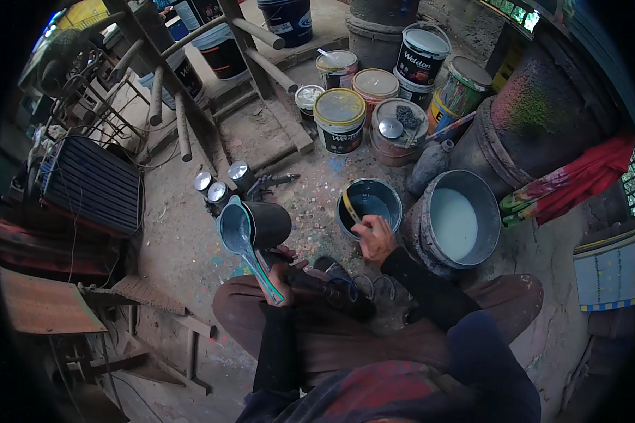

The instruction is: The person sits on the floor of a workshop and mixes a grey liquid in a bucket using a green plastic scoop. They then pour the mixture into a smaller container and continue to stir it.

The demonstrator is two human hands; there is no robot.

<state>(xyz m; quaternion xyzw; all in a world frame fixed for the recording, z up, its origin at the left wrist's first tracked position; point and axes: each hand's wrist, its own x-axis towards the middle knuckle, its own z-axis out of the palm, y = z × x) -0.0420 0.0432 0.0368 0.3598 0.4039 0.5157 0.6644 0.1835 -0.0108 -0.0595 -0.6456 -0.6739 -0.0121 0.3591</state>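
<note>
My left hand point(281, 287) is closed round the long handle of a teal-rimmed strainer point(234, 227), whose round bowl faces up. Against its right side sits a dark cylindrical cup point(271, 225); what supports the cup is partly hidden by my fingers. My right hand point(376, 240) grips a flat yellow-and-black stick point(351, 204) over a small bucket point(396, 224) of dark bluish liquid. The stick's lower end is hard to make out. Right of it stands a larger, paint-crusted bucket point(492, 243) holding milky liquid.
Several paint tubs point(340, 134) crowd the far side. Silver-lidded spray guns point(240, 172) lie left of centre. A grey bottle point(430, 168), a big barrel point(536, 113) and a red cloth point(585, 176) are at right. A wooden rack point(250, 53) stands far left.
</note>
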